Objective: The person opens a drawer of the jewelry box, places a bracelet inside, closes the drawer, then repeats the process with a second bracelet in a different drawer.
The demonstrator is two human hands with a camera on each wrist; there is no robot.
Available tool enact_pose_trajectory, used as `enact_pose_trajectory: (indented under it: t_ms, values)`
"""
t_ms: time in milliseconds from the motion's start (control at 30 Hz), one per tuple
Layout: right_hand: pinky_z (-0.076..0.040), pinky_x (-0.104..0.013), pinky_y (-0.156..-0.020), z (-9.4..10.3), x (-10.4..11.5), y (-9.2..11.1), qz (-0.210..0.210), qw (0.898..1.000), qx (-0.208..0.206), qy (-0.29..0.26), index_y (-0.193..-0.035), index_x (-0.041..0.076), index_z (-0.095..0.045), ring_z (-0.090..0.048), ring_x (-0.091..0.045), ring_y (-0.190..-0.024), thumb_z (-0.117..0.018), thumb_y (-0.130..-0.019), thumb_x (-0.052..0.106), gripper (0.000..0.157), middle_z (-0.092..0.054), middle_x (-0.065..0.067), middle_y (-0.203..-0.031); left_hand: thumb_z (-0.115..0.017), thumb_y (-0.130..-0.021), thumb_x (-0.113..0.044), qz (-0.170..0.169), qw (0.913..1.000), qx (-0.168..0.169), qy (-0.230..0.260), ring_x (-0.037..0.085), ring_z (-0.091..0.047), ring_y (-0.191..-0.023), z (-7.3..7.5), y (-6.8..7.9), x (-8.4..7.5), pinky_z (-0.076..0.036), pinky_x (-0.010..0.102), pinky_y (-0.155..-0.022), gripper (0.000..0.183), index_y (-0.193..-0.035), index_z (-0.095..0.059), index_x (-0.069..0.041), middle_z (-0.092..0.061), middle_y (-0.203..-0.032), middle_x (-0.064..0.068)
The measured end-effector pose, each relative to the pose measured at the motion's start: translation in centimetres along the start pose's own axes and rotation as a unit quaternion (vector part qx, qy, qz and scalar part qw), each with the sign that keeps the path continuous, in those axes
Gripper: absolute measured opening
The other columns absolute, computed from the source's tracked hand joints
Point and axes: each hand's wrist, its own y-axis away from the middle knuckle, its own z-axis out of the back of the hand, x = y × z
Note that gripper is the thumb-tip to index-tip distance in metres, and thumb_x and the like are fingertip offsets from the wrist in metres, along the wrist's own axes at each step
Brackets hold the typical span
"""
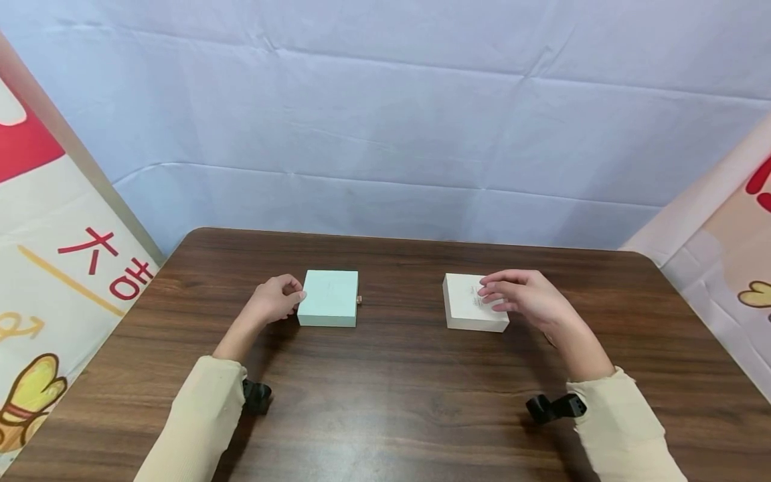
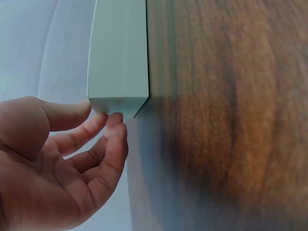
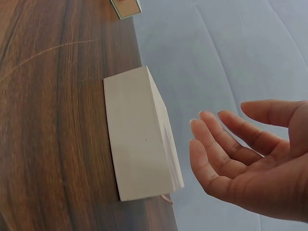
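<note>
A mint-green flat box (image 1: 328, 294) lies on the table, with a small tab (image 1: 359, 300) on its right side. My left hand (image 1: 277, 298) is at the box's left side, its thumb at the top edge. In the left wrist view, the bent fingers (image 2: 103, 159) meet the end of the box (image 2: 119, 53); whether they press on it I cannot tell. A white box (image 1: 472, 304) with small print on top lies to the right. Over its right part hovers my right hand (image 1: 524, 298), fingers loosely bent. The right wrist view shows this hand (image 3: 250, 159) apart from the white box (image 3: 137, 139), holding nothing.
Both boxes lie on a dark wood-grain table (image 1: 391, 381). A pale cloth (image 1: 385, 120) hangs behind its far edge, and printed sheets hang at the left (image 1: 72, 288) and right (image 1: 729, 268). A black wrist device (image 1: 255, 396) is on the left cuff, another (image 1: 554, 407) on the right.
</note>
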Motion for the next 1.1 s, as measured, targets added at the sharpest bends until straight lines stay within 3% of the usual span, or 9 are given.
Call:
enact_pose_trajectory:
  t_ms: [367,633,1100]
  values:
    - [-0.05,-0.034,-0.077,1.0,-0.3,0.6,-0.008,1.0,-0.011,0.01,-0.119,-0.021,-0.043,-0.064,-0.017,-0.086,-0.048,-0.093,0.003,0.035,-0.066,-0.008,-0.092,-0.05,-0.095,-0.023,0.0,0.9996,-0.018,-0.02,0.02,-0.051,-0.066,0.4,0.4,-0.8,-0.043,0.032,-0.059,0.025,-0.105,-0.053,0.0,-0.053,-0.086,0.012]
    - [-0.05,-0.034,-0.078,1.8,-0.5,1.2,-0.005,1.0,-0.006,0.014,-0.12,-0.021,-0.041,-0.063,-0.017,-0.089,-0.047,-0.094,0.006,0.037,-0.066,-0.005,-0.093,-0.05,-0.095,-0.025,-0.007,0.9988,-0.039,-0.028,0.026,-0.047,-0.079,0.5,0.6,-1.8,-0.04,0.034,-0.064,0.027,-0.106,-0.054,-0.001,-0.053,-0.094,0.013]
    - [-0.051,-0.031,-0.076,3.2,-0.9,1.9,-0.013,0.999,-0.004,0.041,-0.121,-0.02,-0.04,-0.063,-0.018,-0.089,-0.043,-0.097,0.007,0.037,-0.065,-0.009,-0.096,-0.051,-0.095,-0.026,-0.027,0.9987,-0.038,-0.023,0.025,-0.046,-0.079,0.3,0.9,-4.1,-0.038,0.034,-0.065,0.027,-0.108,-0.055,-0.003,-0.051,-0.095,0.011]
